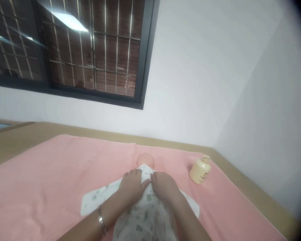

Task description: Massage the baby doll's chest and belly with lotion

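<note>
A baby doll lies with its bald head (145, 160) pointing away from me, the lower part of the head behind white cloth. A white baby garment (142, 217) with small green and grey prints covers its body, the sleeves spread out to both sides. At the garment's neck, my left hand (132, 183) is closed on the cloth, its thumb near the middle. My right hand (164, 185) pinches the cloth just across from it, the thumbs almost meeting. A silver bracelet (101, 219) is on my left wrist. The undersides of my fingers are hidden.
A pink cloth (52, 174) lies under the doll on a tan padded surface (22, 142). To the right stands a cream pump bottle (200, 171) with a drawn face. Behind are a white wall (195, 73) and a dark-framed window (142, 77) with bars.
</note>
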Tool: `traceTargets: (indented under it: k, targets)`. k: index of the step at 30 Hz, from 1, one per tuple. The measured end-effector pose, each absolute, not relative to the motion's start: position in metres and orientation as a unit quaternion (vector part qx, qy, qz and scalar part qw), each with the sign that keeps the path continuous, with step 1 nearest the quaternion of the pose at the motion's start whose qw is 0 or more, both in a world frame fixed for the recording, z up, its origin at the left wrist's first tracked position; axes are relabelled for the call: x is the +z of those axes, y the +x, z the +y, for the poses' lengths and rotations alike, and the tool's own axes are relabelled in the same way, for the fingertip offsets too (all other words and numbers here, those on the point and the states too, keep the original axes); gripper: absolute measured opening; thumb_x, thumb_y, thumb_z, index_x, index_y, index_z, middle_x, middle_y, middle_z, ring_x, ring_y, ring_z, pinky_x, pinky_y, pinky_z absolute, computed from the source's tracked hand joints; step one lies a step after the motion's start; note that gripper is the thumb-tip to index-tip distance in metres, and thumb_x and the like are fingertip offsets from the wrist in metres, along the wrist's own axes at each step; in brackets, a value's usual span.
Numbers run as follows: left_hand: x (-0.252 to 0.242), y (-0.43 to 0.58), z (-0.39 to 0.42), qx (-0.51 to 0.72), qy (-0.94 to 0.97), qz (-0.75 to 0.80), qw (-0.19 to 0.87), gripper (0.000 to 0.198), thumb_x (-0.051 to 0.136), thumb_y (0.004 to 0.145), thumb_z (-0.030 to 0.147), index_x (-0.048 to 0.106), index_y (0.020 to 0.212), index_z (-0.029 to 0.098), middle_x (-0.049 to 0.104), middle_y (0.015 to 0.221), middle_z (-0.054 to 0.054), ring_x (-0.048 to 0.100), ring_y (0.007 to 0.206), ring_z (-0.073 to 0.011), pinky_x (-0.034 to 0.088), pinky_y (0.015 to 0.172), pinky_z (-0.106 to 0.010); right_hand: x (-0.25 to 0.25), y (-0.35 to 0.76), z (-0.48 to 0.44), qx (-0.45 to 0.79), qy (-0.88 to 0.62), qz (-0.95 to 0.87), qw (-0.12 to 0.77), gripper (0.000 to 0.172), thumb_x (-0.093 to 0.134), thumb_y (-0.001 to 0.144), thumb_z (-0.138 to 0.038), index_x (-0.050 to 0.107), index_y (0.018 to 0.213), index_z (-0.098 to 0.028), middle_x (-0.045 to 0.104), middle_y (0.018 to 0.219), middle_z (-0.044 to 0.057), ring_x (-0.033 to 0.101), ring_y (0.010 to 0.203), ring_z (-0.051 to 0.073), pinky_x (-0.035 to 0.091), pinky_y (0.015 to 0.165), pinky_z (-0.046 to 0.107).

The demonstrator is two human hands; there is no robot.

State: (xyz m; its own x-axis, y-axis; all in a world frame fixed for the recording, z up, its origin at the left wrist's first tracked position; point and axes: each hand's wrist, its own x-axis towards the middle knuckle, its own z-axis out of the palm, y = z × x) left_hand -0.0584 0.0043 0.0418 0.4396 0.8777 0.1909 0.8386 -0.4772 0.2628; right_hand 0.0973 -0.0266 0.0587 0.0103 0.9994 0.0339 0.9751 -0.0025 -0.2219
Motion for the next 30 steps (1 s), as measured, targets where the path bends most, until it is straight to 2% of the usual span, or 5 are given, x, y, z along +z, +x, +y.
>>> traceTargets:
  k: [9,15,18,26,30]
  targets:
    - [0.045,-0.048,-0.019,0.099,0.848,0.518,-0.055,0.037,0.030,0.092,0.020,0.062,0.107,0.010,0.064,0.105,-0.017,0.059,0.097,-0.0309,0.043,0.085,-0.047,0.048,0.102,-0.013,0.107,-0.709,-0.685,0.125,0.057,0.016,0.100,-0.038,0.068,0.101,-0.013,0.070,0.098,0.016,0.065,0.089,0.024,0.044,0.075,0.033]
    - [0.051,-0.056,-0.004,0.097,0.844,0.527,0.015,0.038,0.030,0.095,0.032,0.060,0.107,0.014,0.066,0.106,-0.014,0.061,0.097,-0.0271,0.044,0.085,-0.042,0.065,0.087,-0.039,-0.022,-0.661,-0.750,0.007,0.025,0.043,0.091,-0.018,0.067,0.098,-0.013,0.067,0.098,0.016,0.064,0.090,0.025,0.043,0.075,0.033]
    - [0.052,-0.057,0.002,0.111,0.838,0.532,0.053,0.039,0.029,0.095,0.036,0.060,0.108,0.016,0.066,0.107,-0.013,0.062,0.096,-0.0247,0.045,0.083,-0.039,0.070,0.081,-0.046,-0.043,-0.646,-0.761,-0.038,0.022,0.052,0.081,-0.011,0.066,0.098,-0.011,0.066,0.096,0.017,0.063,0.090,0.027,0.044,0.075,0.033]
    - [0.051,-0.049,-0.024,0.061,0.865,0.493,-0.068,0.033,0.037,0.088,0.019,0.061,0.108,0.010,0.061,0.104,-0.018,0.057,0.095,-0.0317,0.043,0.081,-0.046,0.054,0.091,-0.026,0.023,-0.704,-0.702,0.104,0.039,0.029,0.097,-0.029,0.064,0.106,-0.013,0.067,0.104,0.015,0.063,0.094,0.025,0.044,0.076,0.034]
    - [0.049,-0.050,-0.025,0.072,0.873,0.476,-0.076,0.032,0.037,0.086,0.016,0.062,0.104,0.011,0.061,0.099,-0.016,0.057,0.092,-0.0313,0.043,0.080,-0.045,0.051,0.094,-0.020,0.064,-0.716,-0.685,0.120,0.047,0.023,0.099,-0.037,0.063,0.107,-0.014,0.067,0.104,0.014,0.064,0.093,0.025,0.044,0.076,0.035]
